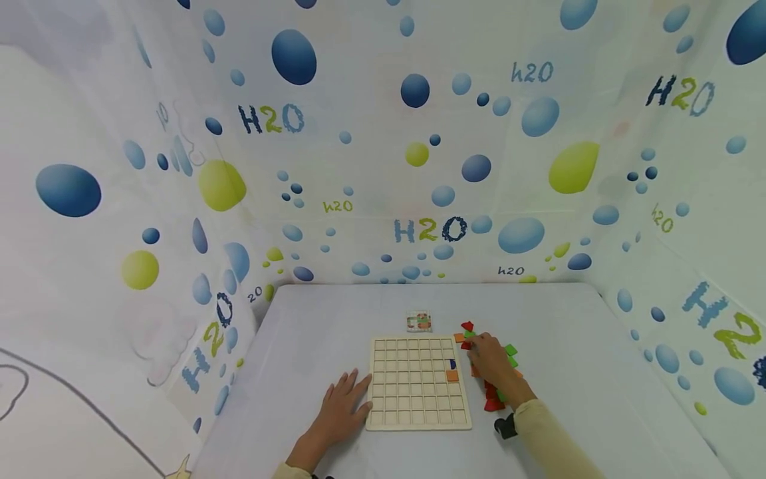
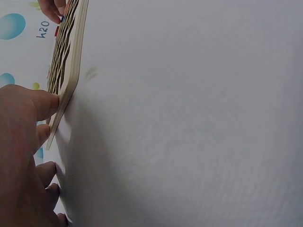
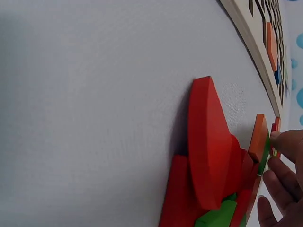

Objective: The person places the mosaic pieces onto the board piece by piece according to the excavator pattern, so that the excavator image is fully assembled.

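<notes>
A pale wooden grid board [image 1: 413, 428] lies on the white table. My left hand [image 1: 341, 407] rests flat beside its left edge, thumb and fingertips touching the rim. On the board's right side sit an orange square block [image 1: 452, 376] and a small dark blue block [image 1: 453, 364]. My right hand [image 1: 493, 359] reaches over the loose blocks beyond the board's upper right corner. Its thumb and fingers pinch a small red block [image 3: 273, 137], partly hidden by the thumb. Close by stands an orange block [image 3: 258, 137]. Larger red blocks [image 3: 208, 146] lie nearer the wrist.
Green blocks [image 1: 510, 349] lie right of my right hand, and more red pieces [image 1: 493, 401] below it. A small printed card [image 1: 419, 321] lies behind the board. By the right sleeve is a black object [image 1: 505, 426]. A patterned curtain [image 1: 371, 166] surrounds the table.
</notes>
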Demonstrator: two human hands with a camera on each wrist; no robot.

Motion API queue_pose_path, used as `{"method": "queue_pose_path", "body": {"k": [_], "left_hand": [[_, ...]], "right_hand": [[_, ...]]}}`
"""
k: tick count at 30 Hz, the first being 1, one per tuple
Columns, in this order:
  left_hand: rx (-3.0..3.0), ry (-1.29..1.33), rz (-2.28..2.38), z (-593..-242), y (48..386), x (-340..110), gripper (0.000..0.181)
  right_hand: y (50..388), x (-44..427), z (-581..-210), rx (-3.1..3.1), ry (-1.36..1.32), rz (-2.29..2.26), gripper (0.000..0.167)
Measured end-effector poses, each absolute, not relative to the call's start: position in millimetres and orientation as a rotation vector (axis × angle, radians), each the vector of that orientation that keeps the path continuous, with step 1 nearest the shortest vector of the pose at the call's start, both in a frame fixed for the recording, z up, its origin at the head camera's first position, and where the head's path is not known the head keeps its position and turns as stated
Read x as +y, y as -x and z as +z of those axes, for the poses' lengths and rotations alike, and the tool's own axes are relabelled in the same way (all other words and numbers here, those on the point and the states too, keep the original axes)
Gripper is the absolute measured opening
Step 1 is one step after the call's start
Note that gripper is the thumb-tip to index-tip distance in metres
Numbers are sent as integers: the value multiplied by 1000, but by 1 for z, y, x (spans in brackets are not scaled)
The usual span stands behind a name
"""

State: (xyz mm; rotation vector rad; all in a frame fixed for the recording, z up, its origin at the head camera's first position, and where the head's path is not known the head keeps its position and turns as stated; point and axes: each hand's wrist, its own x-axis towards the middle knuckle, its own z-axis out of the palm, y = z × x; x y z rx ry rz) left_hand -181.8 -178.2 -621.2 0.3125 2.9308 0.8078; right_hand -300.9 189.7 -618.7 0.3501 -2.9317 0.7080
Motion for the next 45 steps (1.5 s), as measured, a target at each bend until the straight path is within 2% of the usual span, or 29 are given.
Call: {"method": "queue_pose_path", "body": {"k": [8, 17, 29, 36, 45], "left_hand": [[2924, -314, 809, -622, 183, -178, 58], [2930, -319, 802, -624, 183, -178, 58], [2936, -327, 816, -622, 182, -178, 58], [2936, -326, 812, -622, 182, -178, 58], [2935, -318, 799, -622, 182, -178, 58]], "right_hand": [[299, 185, -618, -2971, -274, 737, 13], [300, 179, -617, -2953, -317, 651, 23], [301, 185, -616, -2940, -266, 642, 10], [300, 194, -612, -2994, -144, 794, 19], [305, 200, -611, -3056, -81, 867, 20]]}}
